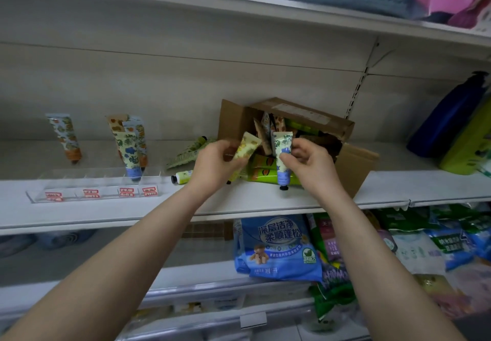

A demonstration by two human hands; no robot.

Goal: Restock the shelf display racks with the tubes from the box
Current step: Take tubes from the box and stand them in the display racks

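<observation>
Brown matt cardboard box point(345, 165); clear glossy plastic display rack point(93, 184); smooth printed plastic tubes point(282, 154); white painted metal shelf point(132, 213).

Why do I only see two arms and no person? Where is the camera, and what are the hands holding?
There is just one picture. The camera sits on the person's head and looks forward and down, so you only see their arms. The left hand holds a yellow tube. The right hand holds a blue-flowered tube. Behind the hands is an open cardboard box on the white shelf, with more tubes inside it. On the left stands a clear rack with a few tubes upright in it. A small loose tube lies on the shelf between the rack and the box.
</observation>
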